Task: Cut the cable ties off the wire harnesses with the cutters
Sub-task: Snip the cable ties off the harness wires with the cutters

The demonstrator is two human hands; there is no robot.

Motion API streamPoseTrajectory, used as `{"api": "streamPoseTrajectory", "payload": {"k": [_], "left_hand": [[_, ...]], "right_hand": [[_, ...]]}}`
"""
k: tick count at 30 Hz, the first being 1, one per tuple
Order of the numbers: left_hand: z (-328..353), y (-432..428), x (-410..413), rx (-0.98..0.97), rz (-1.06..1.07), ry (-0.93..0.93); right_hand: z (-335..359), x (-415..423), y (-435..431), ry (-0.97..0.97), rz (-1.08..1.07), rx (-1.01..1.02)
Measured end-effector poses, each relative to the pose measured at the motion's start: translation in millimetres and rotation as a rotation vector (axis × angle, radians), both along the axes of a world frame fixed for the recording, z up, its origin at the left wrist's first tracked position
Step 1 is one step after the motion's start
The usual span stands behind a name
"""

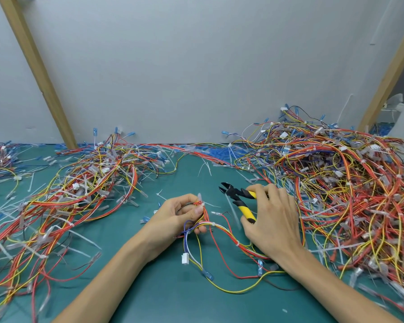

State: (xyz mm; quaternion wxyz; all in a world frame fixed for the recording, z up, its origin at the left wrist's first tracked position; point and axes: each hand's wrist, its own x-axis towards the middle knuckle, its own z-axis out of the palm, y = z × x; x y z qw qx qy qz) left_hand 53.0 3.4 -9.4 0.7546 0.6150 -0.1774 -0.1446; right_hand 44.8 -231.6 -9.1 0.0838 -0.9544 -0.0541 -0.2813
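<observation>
Harness point(210, 226) over mat point(173, 287), centre of head view, pinched near its tie point(202, 203) by left hand point(184, 213), fingers curled round the wires. Cutters point(237, 197) just right of it, jaws apart, tips pointing left; yellow handles gripped by right hand point(273, 220), fingers wrapped on them. Left pile point(91, 178) and right pile point(348, 183) of harnesses; cut ties point(205, 170) scattered between.

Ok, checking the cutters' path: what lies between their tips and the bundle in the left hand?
In the head view, between cutters and bundle: only green mat and a thin loose tie.
</observation>
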Motion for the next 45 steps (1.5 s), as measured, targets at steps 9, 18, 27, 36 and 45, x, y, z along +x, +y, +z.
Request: {"api": "streamPoseTrajectory", "payload": {"k": [9, 18, 27, 36, 45], "left_hand": [[3.4, 5.8, -0.9, -0.021, 0.188, -0.032], [12.9, 15.9, 2.8, -0.011, 0.524, -0.222], [6.7, 13.3, -3.7, 0.668, 0.716, -0.83], [9.1, -10.5, -16.2, 1.103, 1.004, -1.33], [-0.7, -19.8, -17.8, 1.314, 0.436, -1.327]], "right_hand": [[5.9, 0.1, -3.2, -0.108, 0.077, 0.421], [31.9, 4.4, -17.1, 0.472, 0.608, 1.585], [13.0, 5.9, -20.3, 0.517, 0.541, 1.637], [12.7, 7.1, -21.4, 0.542, 0.563, 1.645], [13.0, 5.6, -21.9, 0.535, 0.589, 1.655]]}}
